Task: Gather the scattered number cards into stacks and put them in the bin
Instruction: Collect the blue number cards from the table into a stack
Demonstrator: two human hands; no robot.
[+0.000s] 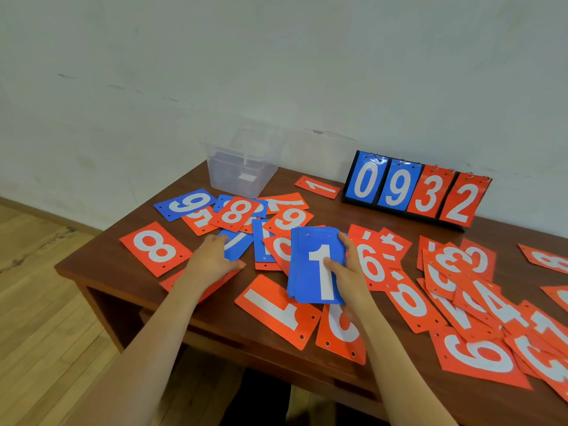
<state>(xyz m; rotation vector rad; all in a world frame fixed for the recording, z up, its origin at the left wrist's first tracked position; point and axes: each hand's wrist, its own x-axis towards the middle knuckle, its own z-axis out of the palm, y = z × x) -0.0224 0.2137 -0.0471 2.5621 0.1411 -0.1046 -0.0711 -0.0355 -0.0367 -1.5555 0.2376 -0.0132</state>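
Right hand (350, 278) grips my blue card stack (302, 265), 1 on top. Left hand (215, 256) rests on a loose blue card (238, 245) just left of it; pinched or not, I cannot tell.

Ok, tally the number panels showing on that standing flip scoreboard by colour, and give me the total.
Blue: 2 (0 panel, 9 panel)
Orange-red: 2 (3 panel, 2 panel)
Total: 4
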